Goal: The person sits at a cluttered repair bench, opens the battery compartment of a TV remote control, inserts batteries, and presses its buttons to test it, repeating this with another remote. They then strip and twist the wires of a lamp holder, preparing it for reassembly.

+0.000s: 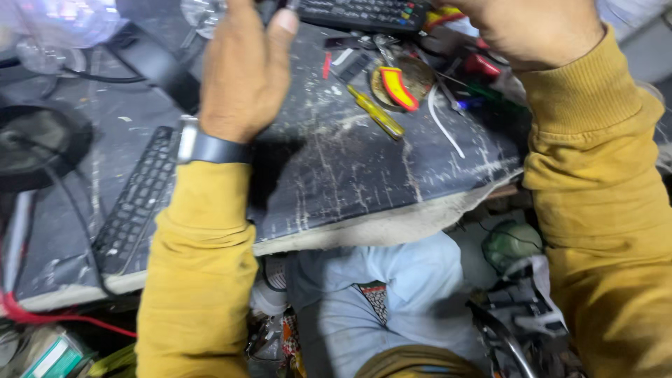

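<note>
My left hand (241, 70) is raised over the worn dark work surface (350, 175), with a dark wristwatch (210, 148) and a mustard sleeve below it. Its thumb points up towards a black button-covered device (364, 14) at the top edge; the fingers are cut off by the frame. My right hand (535, 28) shows only its back at the top right, by the device's right end, fingers hidden. A yellow screwdriver (378, 112) and a red and yellow handled tool (399, 87) lie between the hands.
A black keyboard (136, 199) lies along the left of the surface, beside a round black object (35, 143) with cables. A white strip (444, 126) and small parts clutter the far right. Light blue trousers (392, 280) and floor clutter show below the table edge.
</note>
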